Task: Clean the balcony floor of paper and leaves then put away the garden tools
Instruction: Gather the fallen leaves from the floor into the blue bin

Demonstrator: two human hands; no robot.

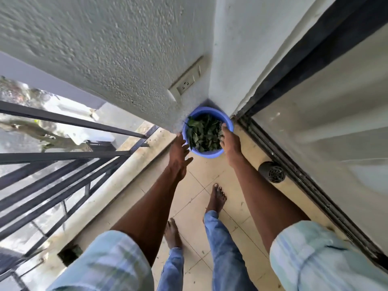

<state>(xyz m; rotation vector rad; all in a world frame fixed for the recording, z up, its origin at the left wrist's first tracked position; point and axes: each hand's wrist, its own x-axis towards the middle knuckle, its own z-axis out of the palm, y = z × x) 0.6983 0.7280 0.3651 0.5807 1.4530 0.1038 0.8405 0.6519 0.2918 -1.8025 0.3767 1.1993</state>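
A blue plastic bucket (210, 153) full of green leaves (204, 134) stands in the balcony corner where two walls meet. My right hand (230, 144) is at its right rim, fingers reaching over the edge into the leaves. On the bucket's left side is my left hand (179, 153), fingers spread and relaxed, just touching or very near the rim. No garden tools or paper show in this view.
A black metal railing (63, 156) runs along the left above a stone ledge. A sliding door track and glass door (315, 164) line the right. A round black floor drain (271, 172) sits beside the track. My bare feet stand on beige tiles (197, 185). A wall socket (186, 82) is above the bucket.
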